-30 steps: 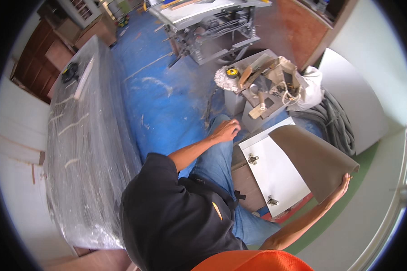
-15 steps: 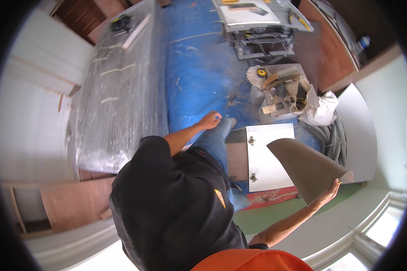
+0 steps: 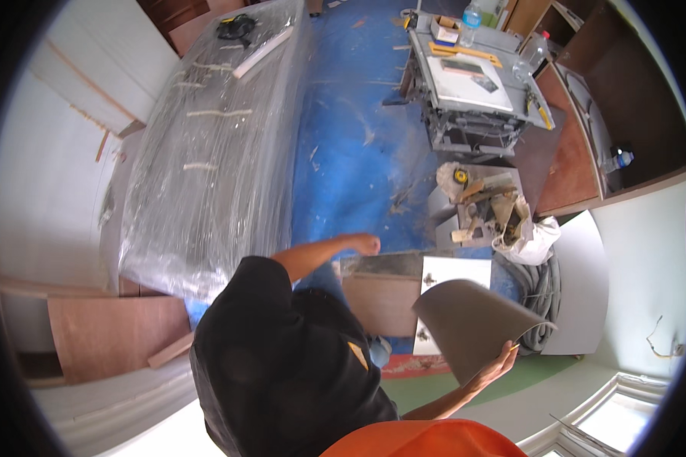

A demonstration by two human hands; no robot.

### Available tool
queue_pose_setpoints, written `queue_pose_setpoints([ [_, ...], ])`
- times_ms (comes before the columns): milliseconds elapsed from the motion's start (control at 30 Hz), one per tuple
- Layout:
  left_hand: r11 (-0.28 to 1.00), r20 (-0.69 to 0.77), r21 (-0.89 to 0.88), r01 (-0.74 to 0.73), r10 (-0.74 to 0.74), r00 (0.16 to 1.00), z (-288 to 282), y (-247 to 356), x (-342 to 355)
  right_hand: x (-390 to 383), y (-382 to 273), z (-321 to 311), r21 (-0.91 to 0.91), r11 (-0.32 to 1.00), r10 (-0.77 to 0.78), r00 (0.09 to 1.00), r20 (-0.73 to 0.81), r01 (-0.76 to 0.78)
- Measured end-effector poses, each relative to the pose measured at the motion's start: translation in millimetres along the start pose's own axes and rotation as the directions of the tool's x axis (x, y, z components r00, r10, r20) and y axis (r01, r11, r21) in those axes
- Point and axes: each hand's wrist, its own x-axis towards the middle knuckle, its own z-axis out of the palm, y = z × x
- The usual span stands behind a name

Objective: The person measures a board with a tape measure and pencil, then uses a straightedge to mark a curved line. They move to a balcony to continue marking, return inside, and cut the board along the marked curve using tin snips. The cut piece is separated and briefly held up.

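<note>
My right hand [image 3: 497, 365] grips the edge of a thin, flexible brown-grey laminate sheet [image 3: 472, 324]. The sheet bows into a curve, and a small yellow tip, perhaps a pencil, shows by the fingers. Under and beyond it lies a white cabinet door panel [image 3: 451, 270] with two metal hinges along its left edge. Out in front of my body my left hand [image 3: 367, 244] is closed in a loose fist, nothing visible in it. A brown board [image 3: 381, 305] lies on the floor between that hand and the white panel.
A plastic-wrapped stack [image 3: 213, 152] runs along the left. Ahead right stand a table saw [image 3: 469, 84] with tools and bottles on it, and a box of tools [image 3: 480, 198]. A grey coiled hose [image 3: 537, 305] lies before a leaning white panel [image 3: 583, 282]. Blue sheeting [image 3: 351, 152] covers the floor.
The view has shifted, bringing more of the saw table and its bottles into sight. My left hand has swung slightly right and nearer my body. The right hand keeps hold of the laminate sheet.
</note>
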Motion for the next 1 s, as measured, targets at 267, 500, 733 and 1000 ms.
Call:
queue_pose_setpoints([
  [267, 0.846, -0.095, -0.527, 0.075, -0.147, 0.985, -29, -71, -49, -79, -90, 211, -0.214, 0.96, -0.185, 0.983, 0.013, 0.183],
  [500, 0.199, 0.144, -0.956, 0.215, -0.319, 0.937, -156, -72, -109, -58, -169, 330, -0.046, 0.998, 0.063, 0.956, 0.288, -0.052],
  [733, 0.244, -0.196, -0.96, -0.135, -0.247, 0.949, -270, -49, -198, -27, -147, 400, -0.048, 0.998, -0.024, 0.912, 0.409, 0.048],
  [1000, 0.368, -0.15, -0.93, -0.025, -0.314, 0.938, -341, -41, -210, -6, -16, 447, -0.279, 0.959, 0.133, 0.955, 0.264, -0.056],
])
